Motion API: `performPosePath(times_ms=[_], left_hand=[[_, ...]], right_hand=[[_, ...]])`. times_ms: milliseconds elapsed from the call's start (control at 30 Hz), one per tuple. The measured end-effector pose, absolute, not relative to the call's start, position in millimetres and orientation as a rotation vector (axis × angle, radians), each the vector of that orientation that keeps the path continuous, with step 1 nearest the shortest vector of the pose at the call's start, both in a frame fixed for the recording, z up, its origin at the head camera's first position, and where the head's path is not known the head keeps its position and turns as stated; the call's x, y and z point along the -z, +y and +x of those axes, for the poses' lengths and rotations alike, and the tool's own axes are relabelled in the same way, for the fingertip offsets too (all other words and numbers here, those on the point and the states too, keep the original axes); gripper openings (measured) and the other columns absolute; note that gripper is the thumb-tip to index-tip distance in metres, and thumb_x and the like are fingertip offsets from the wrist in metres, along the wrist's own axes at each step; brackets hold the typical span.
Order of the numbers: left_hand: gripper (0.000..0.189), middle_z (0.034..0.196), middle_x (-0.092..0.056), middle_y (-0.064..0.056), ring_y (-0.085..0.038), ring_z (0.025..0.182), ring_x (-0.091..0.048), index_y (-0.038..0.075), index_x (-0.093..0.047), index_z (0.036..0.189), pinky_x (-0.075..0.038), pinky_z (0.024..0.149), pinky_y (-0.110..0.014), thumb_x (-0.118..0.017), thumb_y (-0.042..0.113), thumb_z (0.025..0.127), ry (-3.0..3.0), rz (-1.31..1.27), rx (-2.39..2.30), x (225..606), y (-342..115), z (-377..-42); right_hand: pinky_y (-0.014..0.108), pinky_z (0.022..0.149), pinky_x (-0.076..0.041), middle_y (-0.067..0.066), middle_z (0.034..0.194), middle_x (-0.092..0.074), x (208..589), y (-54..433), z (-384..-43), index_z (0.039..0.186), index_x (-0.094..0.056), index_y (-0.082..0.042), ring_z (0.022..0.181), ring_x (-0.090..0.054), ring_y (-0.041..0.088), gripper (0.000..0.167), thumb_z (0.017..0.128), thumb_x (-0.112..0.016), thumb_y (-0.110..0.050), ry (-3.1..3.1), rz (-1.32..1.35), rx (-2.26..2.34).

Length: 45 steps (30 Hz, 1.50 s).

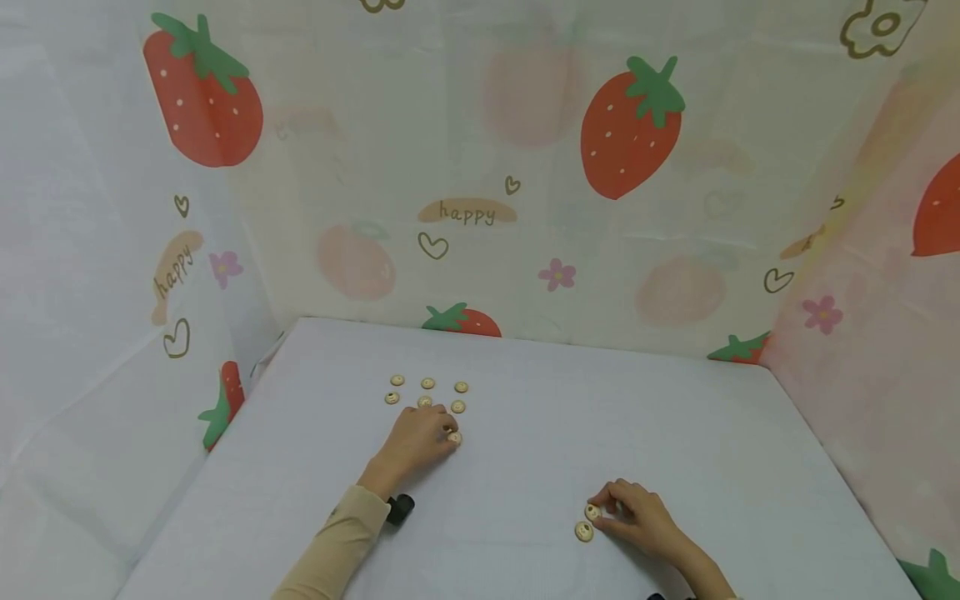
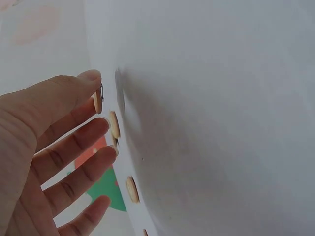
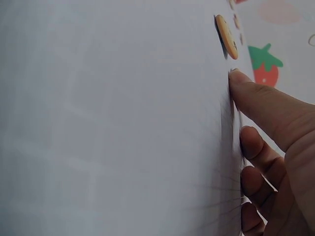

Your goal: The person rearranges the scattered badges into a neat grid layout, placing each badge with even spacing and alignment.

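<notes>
My left hand (image 1: 417,437) pinches a small round wooden disc (image 1: 454,437) with a printed face between thumb and index finger. In the left wrist view that disc (image 2: 98,101) is held edge-on, a little off the white surface, with the other fingers spread. Just beyond this hand, several similar discs (image 1: 427,383) lie in two short rows. My right hand (image 1: 639,521) is low on the table at the right, its thumb and index finger around another disc (image 1: 592,512). Right beside it lies one more disc (image 1: 584,532), which also shows in the right wrist view (image 3: 227,37).
A white cloth covers the table (image 1: 517,467). Hanging sheets with strawberry prints (image 1: 633,125) enclose it at the back and both sides. A black wrist camera (image 1: 401,509) sits below the left wrist, at the end of a beige sleeve (image 1: 337,542).
</notes>
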<state>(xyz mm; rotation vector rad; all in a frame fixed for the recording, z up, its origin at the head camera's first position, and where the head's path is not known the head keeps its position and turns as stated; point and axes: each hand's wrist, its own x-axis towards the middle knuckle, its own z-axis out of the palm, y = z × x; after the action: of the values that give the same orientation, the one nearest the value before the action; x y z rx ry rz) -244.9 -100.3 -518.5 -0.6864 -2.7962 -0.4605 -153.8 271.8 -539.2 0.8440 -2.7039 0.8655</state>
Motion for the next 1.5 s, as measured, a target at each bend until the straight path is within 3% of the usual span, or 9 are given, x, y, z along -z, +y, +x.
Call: performPosePath(times_ms=[567,833,1167,1500], left_hand=[[0.016,0.086,-0.066,0.004,-0.017,0.081,-0.061,0.016,-0.073,0.088,-0.046,0.077,-0.044,-0.072,0.027,0.076,-2.828,-0.578,0.465,516,-126,-248],[0.016,0.083,-0.064,0.006,-0.014,0.077,-0.061,0.018,-0.072,0.086,-0.046,0.075,-0.044,-0.073,0.029,0.075,-2.85,-0.495,0.448,520,-145,-252],[0.019,0.086,-0.066,0.002,-0.022,0.079,-0.062,0.015,-0.072,0.088,-0.047,0.068,-0.044,-0.072,0.027,0.074,-2.838,-0.467,0.445,516,-170,-257],[0.018,0.084,-0.065,0.001,-0.022,0.076,-0.062,0.014,-0.072,0.088,-0.047,0.067,-0.043,-0.071,0.028,0.076,-2.859,-0.423,0.415,515,-188,-260]], right_hand=[[0.018,0.059,-0.032,-0.015,0.077,-0.051,542,272,-154,0.092,-0.062,-0.024,0.068,-0.039,-0.001,0.017,0.078,-0.072,-0.027,-2.708,0.827,-0.858],[0.018,0.06,-0.033,-0.015,0.078,-0.051,542,273,-154,0.093,-0.062,-0.025,0.069,-0.04,-0.001,0.016,0.08,-0.071,-0.029,-2.742,0.814,-0.855],[0.018,0.06,-0.03,-0.014,0.078,-0.051,541,272,-153,0.093,-0.062,-0.026,0.069,-0.039,0.0,0.015,0.08,-0.07,-0.029,-2.726,0.827,-0.869],[0.019,0.06,-0.031,-0.014,0.078,-0.051,540,272,-153,0.092,-0.062,-0.025,0.069,-0.04,0.0,0.016,0.08,-0.071,-0.028,-2.731,0.811,-0.867]])
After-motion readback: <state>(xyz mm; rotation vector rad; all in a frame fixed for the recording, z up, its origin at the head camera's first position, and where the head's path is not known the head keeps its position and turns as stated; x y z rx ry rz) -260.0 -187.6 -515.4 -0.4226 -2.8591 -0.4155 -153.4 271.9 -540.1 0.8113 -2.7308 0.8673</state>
